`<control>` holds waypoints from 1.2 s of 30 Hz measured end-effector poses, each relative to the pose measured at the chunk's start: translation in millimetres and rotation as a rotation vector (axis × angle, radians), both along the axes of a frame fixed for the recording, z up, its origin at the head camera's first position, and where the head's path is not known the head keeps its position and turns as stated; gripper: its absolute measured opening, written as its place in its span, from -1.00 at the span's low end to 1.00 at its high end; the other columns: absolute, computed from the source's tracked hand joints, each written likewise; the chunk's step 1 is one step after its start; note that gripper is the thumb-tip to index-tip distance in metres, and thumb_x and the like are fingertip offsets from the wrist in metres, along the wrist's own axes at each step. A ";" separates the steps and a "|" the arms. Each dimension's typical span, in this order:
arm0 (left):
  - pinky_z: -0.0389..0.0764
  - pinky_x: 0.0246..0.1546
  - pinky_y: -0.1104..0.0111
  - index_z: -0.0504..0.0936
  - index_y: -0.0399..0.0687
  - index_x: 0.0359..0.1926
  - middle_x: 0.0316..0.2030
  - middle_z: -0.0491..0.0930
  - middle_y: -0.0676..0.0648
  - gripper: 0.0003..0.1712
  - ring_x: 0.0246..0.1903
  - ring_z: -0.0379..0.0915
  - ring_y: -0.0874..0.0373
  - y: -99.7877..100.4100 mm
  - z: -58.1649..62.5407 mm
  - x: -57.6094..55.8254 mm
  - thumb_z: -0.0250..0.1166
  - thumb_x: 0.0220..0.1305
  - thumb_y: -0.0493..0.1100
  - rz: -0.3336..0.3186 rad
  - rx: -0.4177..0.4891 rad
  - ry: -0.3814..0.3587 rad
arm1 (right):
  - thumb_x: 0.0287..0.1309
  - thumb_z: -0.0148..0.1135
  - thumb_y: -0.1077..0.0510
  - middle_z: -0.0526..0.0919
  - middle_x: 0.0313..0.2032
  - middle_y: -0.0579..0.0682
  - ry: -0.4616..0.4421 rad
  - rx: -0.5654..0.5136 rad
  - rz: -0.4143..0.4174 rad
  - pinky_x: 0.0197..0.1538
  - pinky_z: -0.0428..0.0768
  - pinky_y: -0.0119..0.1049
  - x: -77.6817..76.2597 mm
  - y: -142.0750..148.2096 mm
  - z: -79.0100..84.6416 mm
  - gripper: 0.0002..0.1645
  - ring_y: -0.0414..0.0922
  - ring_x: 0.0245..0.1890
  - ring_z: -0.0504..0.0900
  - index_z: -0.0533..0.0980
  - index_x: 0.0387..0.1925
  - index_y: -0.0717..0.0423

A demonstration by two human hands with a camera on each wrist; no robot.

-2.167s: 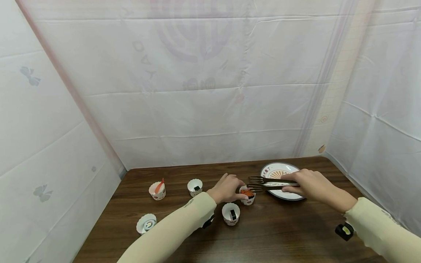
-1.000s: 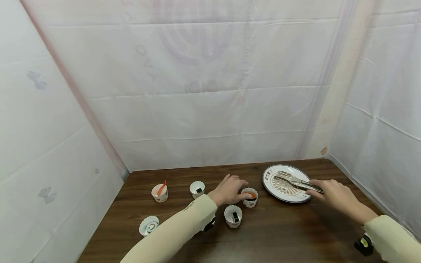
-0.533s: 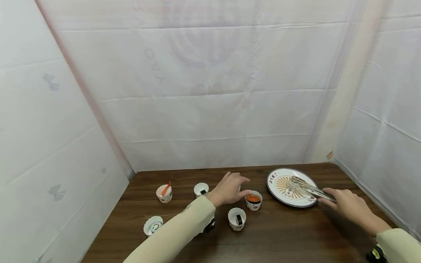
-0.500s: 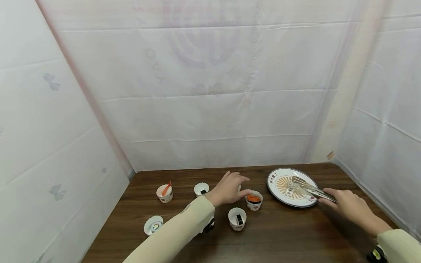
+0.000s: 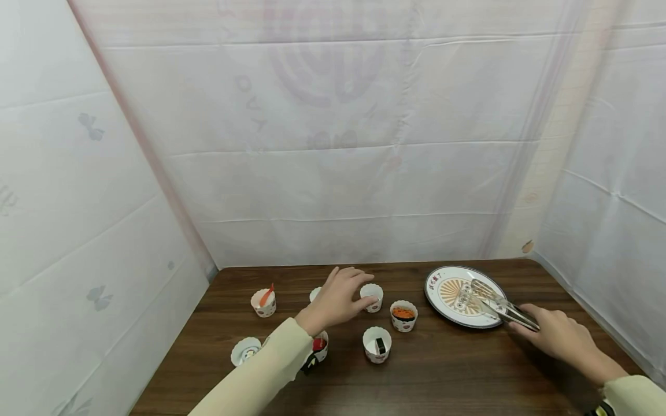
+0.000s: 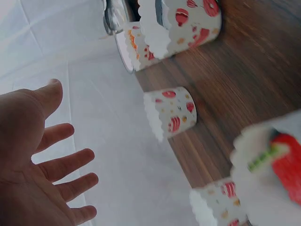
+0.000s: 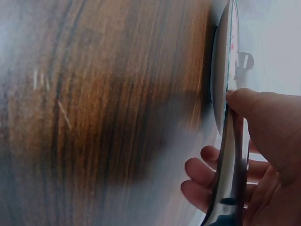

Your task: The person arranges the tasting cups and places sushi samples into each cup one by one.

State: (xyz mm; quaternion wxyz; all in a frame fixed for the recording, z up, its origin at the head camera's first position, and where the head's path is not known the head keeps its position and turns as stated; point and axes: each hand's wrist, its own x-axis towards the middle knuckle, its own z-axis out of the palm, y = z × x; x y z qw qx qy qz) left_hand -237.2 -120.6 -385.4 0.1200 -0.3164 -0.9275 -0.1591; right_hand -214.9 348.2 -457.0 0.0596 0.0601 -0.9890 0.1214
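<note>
Fingers spread and holding nothing, my left hand (image 5: 335, 297) hovers over the paper cups, left of a white cup (image 5: 372, 297). To its right, another cup holds an orange-topped sushi piece (image 5: 403, 314). Nearer to me stands a cup (image 5: 377, 351) with a black-banded piece (image 5: 380, 345) inside. A red piece (image 5: 318, 344) shows in a cup partly covered by my left wrist. My right hand (image 5: 559, 335) grips metal tongs (image 5: 512, 315), their tips over the white plate (image 5: 442, 312). In the right wrist view, the thumb presses the tongs' handle (image 7: 228, 160).
On the left stand a cup with a shrimp-like piece (image 5: 266, 297) and a cup with a round roll (image 5: 243, 349). Another cup (image 5: 314, 293) is mostly hidden behind my left hand. White cloth (image 5: 322, 190) hangs behind the brown wooden table (image 5: 447, 375).
My right hand has carried the tongs rightward from above the orange-topped sushi piece to over the plate. My left hand has moved left, away from that cup, uncovering the white cup behind.
</note>
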 end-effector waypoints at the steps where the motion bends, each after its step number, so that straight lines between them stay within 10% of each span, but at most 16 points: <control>1: 0.14 0.40 -0.25 0.58 -0.05 0.32 0.24 0.57 -0.10 -0.42 0.34 0.38 -0.09 -4.5 -0.4 1.7 0.35 0.41 0.12 0.007 0.007 0.009 | 0.28 0.25 -0.41 0.67 -0.26 0.39 -0.012 0.002 -0.006 -0.63 0.39 -0.04 0.4 -0.1 0.1 -0.10 0.18 -0.47 0.63 0.52 0.18 0.32; 13: 0.15 0.38 -0.29 0.56 -0.04 0.34 0.32 0.49 -0.23 -0.35 0.36 0.34 -0.21 -54.9 -6.4 21.2 0.42 0.33 0.14 0.094 0.034 0.105 | 0.26 0.15 -0.52 0.47 -0.56 0.00 -0.090 -0.023 -0.044 -0.61 0.31 -0.10 12.3 1.5 -1.3 -0.01 -0.01 -0.57 0.44 0.44 0.22 0.28; 36: 0.27 0.28 -0.33 0.65 -0.12 0.21 0.21 0.57 -0.29 -0.39 0.24 0.47 -0.23 -109.2 -29.0 41.3 0.54 0.20 0.04 0.190 0.116 0.237 | 0.23 0.18 -0.54 0.49 -0.54 -0.01 -0.104 -0.033 -0.068 -0.57 0.39 0.00 26.5 1.9 -6.8 -0.06 0.03 -0.55 0.50 0.44 0.17 0.21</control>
